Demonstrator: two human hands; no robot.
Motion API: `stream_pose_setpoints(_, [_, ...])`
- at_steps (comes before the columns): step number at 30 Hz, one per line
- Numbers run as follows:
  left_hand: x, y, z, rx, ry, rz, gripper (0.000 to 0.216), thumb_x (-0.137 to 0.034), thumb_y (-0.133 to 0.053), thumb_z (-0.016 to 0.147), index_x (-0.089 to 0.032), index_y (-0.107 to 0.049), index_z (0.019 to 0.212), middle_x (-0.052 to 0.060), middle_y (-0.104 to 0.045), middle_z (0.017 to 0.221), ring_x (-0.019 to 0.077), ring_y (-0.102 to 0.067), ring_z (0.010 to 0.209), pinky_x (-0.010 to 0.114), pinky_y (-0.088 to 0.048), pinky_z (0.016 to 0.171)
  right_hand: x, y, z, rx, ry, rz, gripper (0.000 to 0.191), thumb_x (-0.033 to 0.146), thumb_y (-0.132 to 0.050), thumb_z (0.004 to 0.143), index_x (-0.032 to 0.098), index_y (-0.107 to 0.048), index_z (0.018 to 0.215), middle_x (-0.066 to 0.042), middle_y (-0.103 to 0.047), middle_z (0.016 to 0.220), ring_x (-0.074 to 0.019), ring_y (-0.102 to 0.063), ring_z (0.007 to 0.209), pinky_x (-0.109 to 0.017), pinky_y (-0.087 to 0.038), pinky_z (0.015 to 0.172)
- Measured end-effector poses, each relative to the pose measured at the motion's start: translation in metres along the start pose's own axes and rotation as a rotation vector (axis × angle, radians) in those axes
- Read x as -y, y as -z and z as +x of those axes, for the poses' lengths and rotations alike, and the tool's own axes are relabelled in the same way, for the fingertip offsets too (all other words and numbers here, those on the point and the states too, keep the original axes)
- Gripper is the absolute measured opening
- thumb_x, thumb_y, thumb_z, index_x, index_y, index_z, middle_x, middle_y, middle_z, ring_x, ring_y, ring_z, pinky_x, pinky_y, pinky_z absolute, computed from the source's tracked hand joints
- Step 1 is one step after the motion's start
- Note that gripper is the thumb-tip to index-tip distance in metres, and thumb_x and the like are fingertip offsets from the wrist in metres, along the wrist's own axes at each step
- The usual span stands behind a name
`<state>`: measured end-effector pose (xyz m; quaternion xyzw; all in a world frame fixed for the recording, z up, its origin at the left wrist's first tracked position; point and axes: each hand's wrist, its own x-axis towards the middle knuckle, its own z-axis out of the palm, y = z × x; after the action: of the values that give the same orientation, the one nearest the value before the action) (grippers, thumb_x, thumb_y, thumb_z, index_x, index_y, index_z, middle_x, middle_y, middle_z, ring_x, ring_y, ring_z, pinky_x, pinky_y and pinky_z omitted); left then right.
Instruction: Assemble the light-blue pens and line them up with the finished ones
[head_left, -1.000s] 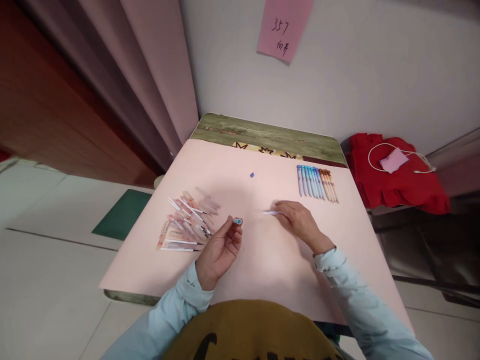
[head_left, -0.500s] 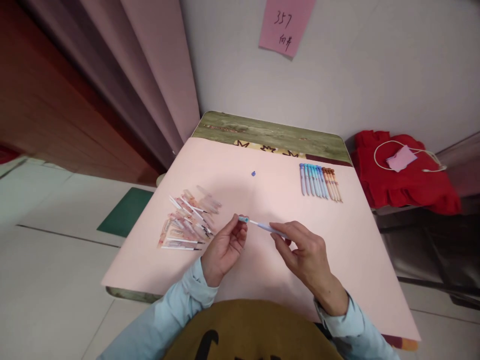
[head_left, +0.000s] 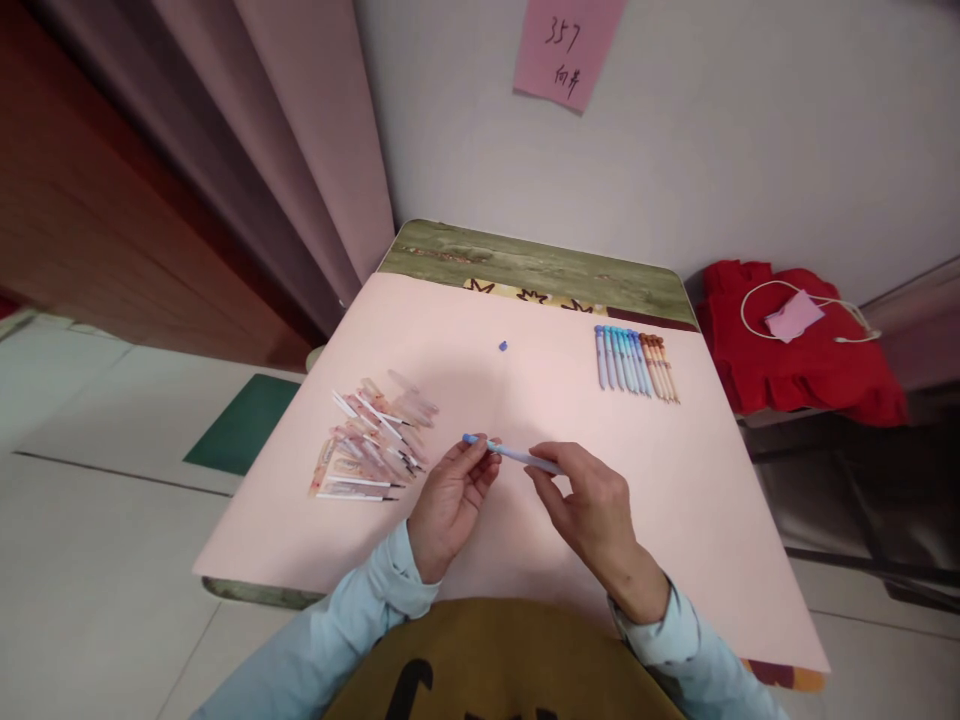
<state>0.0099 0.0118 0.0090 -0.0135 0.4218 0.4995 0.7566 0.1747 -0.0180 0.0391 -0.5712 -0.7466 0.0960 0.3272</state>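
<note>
Between my two hands a light blue and lavender pen lies almost level above the table. My left hand pinches its blue top end between thumb and forefinger. The fingertips of my right hand are closed on the pale barrel near the other end. The top piece and barrel now meet, and no white refill shows between them. A small dark blue piece lies on the table beyond my hands.
Loose refills and clear pen parts are heaped at the left on the pink-covered table. A row of blue and brown pens lies at the far right. A red cloth with a white cord sits beside the table.
My right hand has moved left, bringing the barrel up against the top piece in my left hand. The white refill that showed between them is now covered.
</note>
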Motion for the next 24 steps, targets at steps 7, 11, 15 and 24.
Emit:
stream_pose_setpoints(7, [-0.003,-0.003,-0.003,0.051,-0.02,0.025,0.009,-0.006,-0.068,0.079,-0.012,-0.066,0.085,0.006,-0.071,0.086,0.0087,-0.065,0.065,0.015,-0.055,0.059,0.001,-0.007,-0.004,-0.075,-0.129,0.133,0.005,0.024,-0.064,0.085,0.022,-0.062,0.089,0.0,-0.069,0.078,-0.0132,-0.064,0.066,-0.023,-0.048,0.061])
stream_pose_setpoints(11, [-0.002,-0.006,-0.003,0.066,-0.01,0.031,0.008,-0.007,-0.07,0.078,-0.012,-0.067,0.084,0.005,-0.07,0.086,0.0082,-0.064,0.064,0.015,-0.054,0.058,0.003,-0.009,-0.005,-0.116,-0.127,0.125,0.005,0.024,-0.065,0.085,0.021,-0.062,0.088,0.001,-0.068,0.077,-0.0124,-0.063,0.064,-0.023,-0.048,0.06])
stream_pose_setpoints(15, [0.0,-0.006,-0.005,0.058,-0.002,0.046,0.009,-0.009,-0.071,0.077,-0.012,-0.067,0.084,0.004,-0.07,0.085,0.0084,-0.064,0.065,0.016,-0.054,0.057,0.004,-0.009,-0.007,-0.14,-0.116,0.116,0.005,0.025,-0.064,0.086,0.021,-0.062,0.088,-0.001,-0.07,0.08,-0.0132,-0.065,0.066,-0.022,-0.048,0.059])
stream_pose_setpoints(24, [0.005,0.0,-0.008,0.08,0.018,0.135,0.016,-0.021,-0.078,0.074,-0.014,-0.069,0.085,0.002,-0.069,0.083,0.0093,-0.064,0.069,0.017,-0.052,0.06,0.005,-0.013,-0.01,-0.139,-0.078,0.024,0.012,0.031,-0.061,0.089,0.019,-0.065,0.087,-0.002,-0.071,0.076,-0.0124,-0.064,0.061,-0.022,-0.044,0.058])
